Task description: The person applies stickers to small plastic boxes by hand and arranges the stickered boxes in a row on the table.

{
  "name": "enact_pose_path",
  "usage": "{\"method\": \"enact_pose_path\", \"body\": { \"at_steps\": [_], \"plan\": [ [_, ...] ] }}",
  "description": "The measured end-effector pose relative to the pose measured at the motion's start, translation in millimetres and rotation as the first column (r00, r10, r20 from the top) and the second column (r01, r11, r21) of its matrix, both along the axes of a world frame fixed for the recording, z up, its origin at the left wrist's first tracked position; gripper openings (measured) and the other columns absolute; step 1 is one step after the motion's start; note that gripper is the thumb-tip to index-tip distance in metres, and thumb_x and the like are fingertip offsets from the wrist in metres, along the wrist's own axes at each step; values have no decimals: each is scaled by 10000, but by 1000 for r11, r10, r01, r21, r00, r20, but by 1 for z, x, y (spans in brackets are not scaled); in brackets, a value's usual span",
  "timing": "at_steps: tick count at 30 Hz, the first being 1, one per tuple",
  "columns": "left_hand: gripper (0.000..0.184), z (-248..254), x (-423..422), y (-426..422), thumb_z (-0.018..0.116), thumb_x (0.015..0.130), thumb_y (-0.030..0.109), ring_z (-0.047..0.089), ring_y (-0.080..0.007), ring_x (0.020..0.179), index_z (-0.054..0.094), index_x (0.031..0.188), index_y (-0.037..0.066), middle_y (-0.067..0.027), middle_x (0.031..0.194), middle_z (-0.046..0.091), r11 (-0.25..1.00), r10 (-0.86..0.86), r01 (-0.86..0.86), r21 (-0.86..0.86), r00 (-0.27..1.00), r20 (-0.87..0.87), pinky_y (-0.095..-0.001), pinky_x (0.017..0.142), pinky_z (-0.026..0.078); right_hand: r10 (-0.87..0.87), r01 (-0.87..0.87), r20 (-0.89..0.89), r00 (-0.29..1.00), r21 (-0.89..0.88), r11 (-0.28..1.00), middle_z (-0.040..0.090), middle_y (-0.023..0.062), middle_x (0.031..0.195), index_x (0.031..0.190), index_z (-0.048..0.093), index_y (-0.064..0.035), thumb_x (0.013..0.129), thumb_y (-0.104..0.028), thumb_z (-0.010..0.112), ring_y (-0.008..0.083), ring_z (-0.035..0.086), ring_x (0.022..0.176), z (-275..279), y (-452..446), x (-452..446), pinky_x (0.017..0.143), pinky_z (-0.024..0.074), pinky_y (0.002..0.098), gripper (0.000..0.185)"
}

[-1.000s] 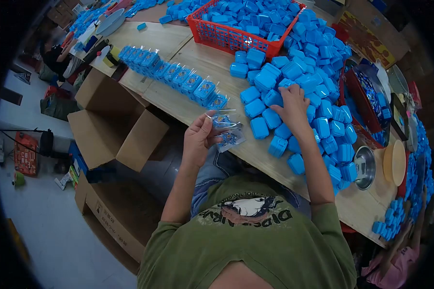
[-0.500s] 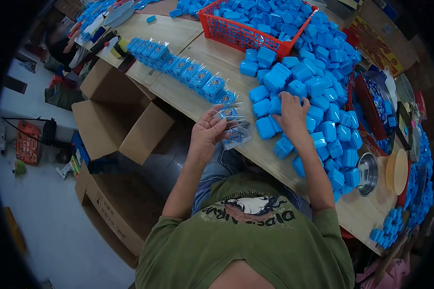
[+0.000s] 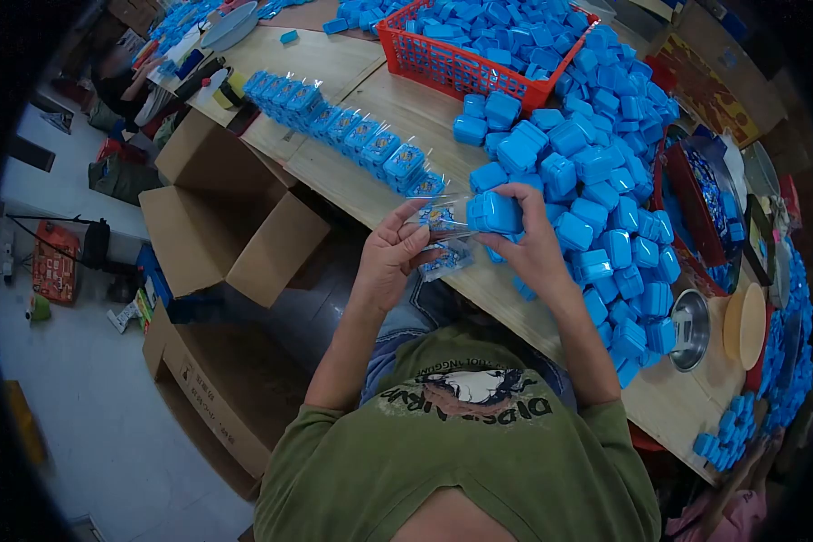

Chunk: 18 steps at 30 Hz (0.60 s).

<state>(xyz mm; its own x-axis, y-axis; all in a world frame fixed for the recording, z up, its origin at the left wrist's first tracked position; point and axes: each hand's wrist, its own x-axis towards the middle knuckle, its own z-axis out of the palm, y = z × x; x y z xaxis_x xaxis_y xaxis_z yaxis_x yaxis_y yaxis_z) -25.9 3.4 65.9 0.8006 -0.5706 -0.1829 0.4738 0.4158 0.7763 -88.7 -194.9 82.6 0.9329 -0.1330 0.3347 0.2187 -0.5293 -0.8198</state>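
Observation:
Between thumb and fingers, my left hand (image 3: 396, 248) pinches a clear plastic bag (image 3: 438, 218) printed with a small blue picture. My right hand (image 3: 535, 242) grips a blue plastic box (image 3: 494, 214) with rounded corners, held at the mouth of that bag. Whether the box's end is inside the bag I cannot tell. Under my left fingers lie more printed clear bags (image 3: 449, 260) at the table's edge. A heap of loose blue boxes (image 3: 592, 217) lies right beside my right hand. Beyond my left hand runs a row of bagged blue boxes (image 3: 361, 137).
A red plastic basket (image 3: 461, 74) full of blue boxes stands on the wooden table (image 3: 343, 190). Open cardboard boxes (image 3: 203, 237) sit on the floor at left. A metal bowl (image 3: 689, 330) is at right. Another person (image 3: 122, 86) sits at far left.
My right hand has taken a blue box from the heap and brought it left to the bag. The left hand stays in place, holding the bag.

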Motion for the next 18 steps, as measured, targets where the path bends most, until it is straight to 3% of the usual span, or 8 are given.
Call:
{"method": "enact_pose_path", "body": {
  "at_steps": [1, 4, 6, 18],
  "plan": [
    [491, 0, -1, 0, 562, 848, 57, 595, -200, 977, 368, 1299, 42, -49, 914, 595, 1000, -1, 1, -1, 1000, 2, -248, 682, 534, 19, -19, 25, 999, -18, 1000, 449, 128, 1103, 1130, 415, -59, 674, -86, 737, 298, 447, 1031, 0, 0, 0, 867, 386, 354, 559],
    [484, 3, -4, 2, 564, 847, 58, 600, -185, 952, 376, 1293, 37, -39, 900, 594, 1000, 2, -2, 7, 1000, 30, -253, 699, 528, 29, -23, 64, 998, -90, 996, 459, 133, 1087, 1122, 435, -58, 657, -80, 739, 306, 442, 1025, 3, 0, -1, 868, 376, 364, 556],
    [473, 6, -6, 2, 583, 844, 72, 601, -120, 832, 399, 1278, 33, -57, 956, 622, 1000, 5, -5, 10, 998, 60, -263, 731, 511, 38, -30, 65, 997, -112, 993, 465, 138, 1086, 1120, 441, -54, 652, -76, 737, 312, 441, 1024, 7, 1, -3, 871, 372, 371, 555],
    [452, 15, -10, 1, 571, 854, 81, 584, -97, 820, 416, 1276, 31, -53, 965, 615, 1000, 20, -22, 14, 991, 133, -254, 737, 498, 75, -6, 242, 967, -275, 961, 472, 159, 1109, 1130, 435, -36, 647, -38, 715, 340, 438, 1014, 6, 3, -5, 869, 370, 397, 558]
  ]
}}
